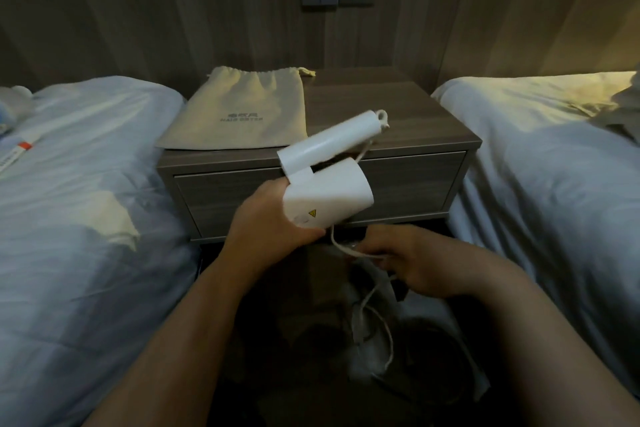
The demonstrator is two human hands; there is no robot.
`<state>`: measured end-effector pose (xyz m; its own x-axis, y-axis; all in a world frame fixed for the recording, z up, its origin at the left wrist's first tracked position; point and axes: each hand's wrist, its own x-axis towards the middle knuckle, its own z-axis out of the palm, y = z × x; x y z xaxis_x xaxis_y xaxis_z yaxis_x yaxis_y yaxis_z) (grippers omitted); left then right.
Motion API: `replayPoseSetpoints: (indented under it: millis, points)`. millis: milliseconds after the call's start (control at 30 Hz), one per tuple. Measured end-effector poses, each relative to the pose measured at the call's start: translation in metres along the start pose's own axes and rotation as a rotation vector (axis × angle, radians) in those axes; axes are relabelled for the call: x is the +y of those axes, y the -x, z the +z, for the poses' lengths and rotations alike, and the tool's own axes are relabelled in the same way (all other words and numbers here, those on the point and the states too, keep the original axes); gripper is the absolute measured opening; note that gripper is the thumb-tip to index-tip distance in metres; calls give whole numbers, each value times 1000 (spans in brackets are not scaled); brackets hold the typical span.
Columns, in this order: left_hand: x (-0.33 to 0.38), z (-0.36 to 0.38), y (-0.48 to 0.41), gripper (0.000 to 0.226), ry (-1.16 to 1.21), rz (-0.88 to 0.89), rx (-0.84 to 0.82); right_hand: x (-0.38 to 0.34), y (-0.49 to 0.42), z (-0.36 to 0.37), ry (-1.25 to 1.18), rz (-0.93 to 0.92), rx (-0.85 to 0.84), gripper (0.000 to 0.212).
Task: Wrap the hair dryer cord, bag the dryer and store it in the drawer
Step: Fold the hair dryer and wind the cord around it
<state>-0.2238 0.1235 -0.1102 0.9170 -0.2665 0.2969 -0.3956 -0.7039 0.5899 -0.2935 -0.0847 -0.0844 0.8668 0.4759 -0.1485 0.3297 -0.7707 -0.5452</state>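
Our left hand (273, 218) grips the white hair dryer (329, 184) in front of the closed drawer (398, 184), its fingers wrapped round the body. Our right hand (412, 263) pinches the cord (346, 250) below it. The bag (239, 114) lies flat on the counter (398, 114), far left.

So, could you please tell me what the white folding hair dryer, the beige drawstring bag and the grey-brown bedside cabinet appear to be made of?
White folding hair dryer: probably matte plastic; smooth, seamless shell with soft highlights.
Beige drawstring bag: woven cloth, likely cotton or canvas; gathered neck, limp creases, printed lettering.
Grey-brown bedside cabinet: wood-look finish, possibly laminate; streaked grain, flat sheen.
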Motion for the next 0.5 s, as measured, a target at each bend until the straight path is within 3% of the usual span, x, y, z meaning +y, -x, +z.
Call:
replayPoseSetpoints:
  millis: [167, 267, 400, 500]
  points:
    - [6, 1, 4, 76, -182, 82, -230, 9, -2, -9, -79, 61, 436, 17]
    - [5, 8, 5, 74, -263, 150, -336, 15, -3, -8, 2, 203, 653, 8]
    - [3, 16, 8, 75, -276, 207, -452, 17, -6, -8, 114, 379, 604, 28]
    - [-1, 18, 9, 66, -275, 246, -492, 17, -5, -8, 143, 351, 455, 19]
